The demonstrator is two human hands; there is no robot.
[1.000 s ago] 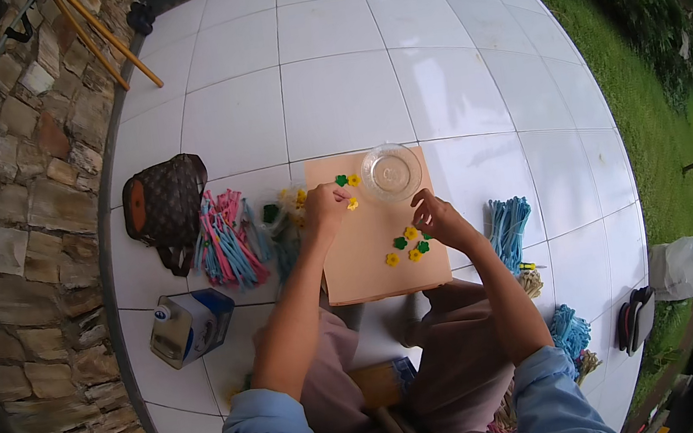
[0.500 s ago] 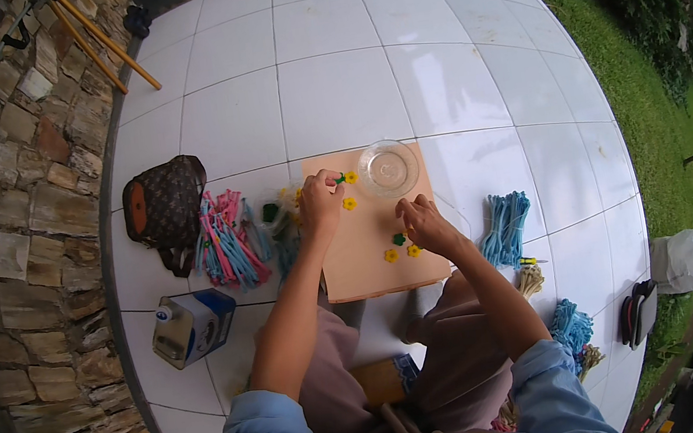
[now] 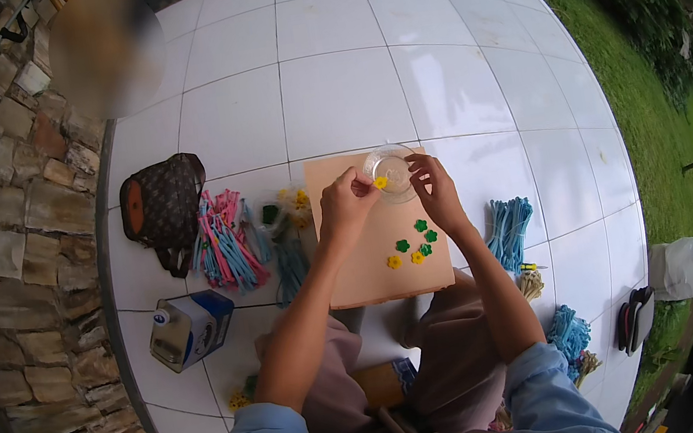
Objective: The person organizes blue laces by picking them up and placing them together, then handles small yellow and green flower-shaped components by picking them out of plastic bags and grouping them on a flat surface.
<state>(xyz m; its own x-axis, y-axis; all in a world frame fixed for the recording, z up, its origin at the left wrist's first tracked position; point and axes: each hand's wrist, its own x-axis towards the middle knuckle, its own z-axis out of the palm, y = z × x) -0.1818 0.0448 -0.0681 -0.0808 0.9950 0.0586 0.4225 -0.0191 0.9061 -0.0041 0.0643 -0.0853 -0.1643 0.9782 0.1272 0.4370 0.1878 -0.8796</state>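
My left hand (image 3: 350, 203) is closed, pinching a small yellow plastic flower (image 3: 380, 182) between thumb and fingertips at the left rim of a clear round glass dish (image 3: 392, 161). My right hand (image 3: 436, 189) has its bent fingers on the dish's right rim. The dish stands at the far right of a tan board (image 3: 359, 272). Nearer me on that board lie several green flowers (image 3: 403, 246) and two yellow flowers (image 3: 394, 262).
Left of the board are a clear bag of yellow and green pieces (image 3: 292, 206), pink and blue strands (image 3: 230, 242), a brown handbag (image 3: 163, 202) and a metal can (image 3: 191, 329). Blue bundles (image 3: 509, 233) lie on the right. A blurred round patch covers the upper left.
My left hand has moved right to the dish with a yellow flower. My right hand has gone up to the dish's rim, uncovering several green flowers. Two yellow flowers near the left hand no longer lie there.
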